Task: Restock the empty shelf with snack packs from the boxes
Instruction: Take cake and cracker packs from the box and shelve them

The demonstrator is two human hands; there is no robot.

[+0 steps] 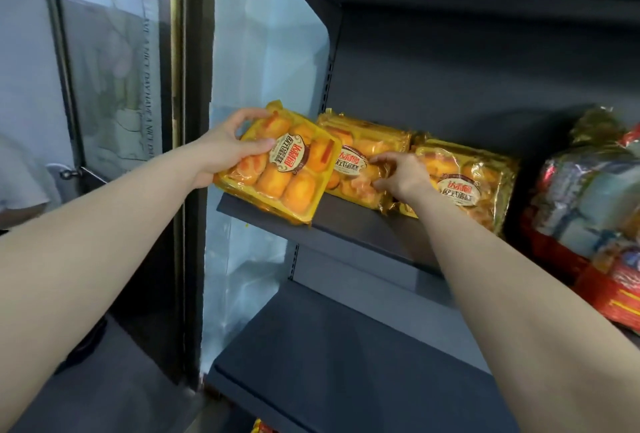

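My left hand grips a yellow snack pack of small cakes by its left edge and holds it tilted over the left end of the dark shelf. A second yellow pack lies on the shelf just behind it. My right hand pinches that second pack at its right edge, between it and a third pack lying further right.
Large bagged goods in red and silver wrap fill the shelf's right end. A lower dark shelf is bare. A clear side panel and a glass door frame stand at the left.
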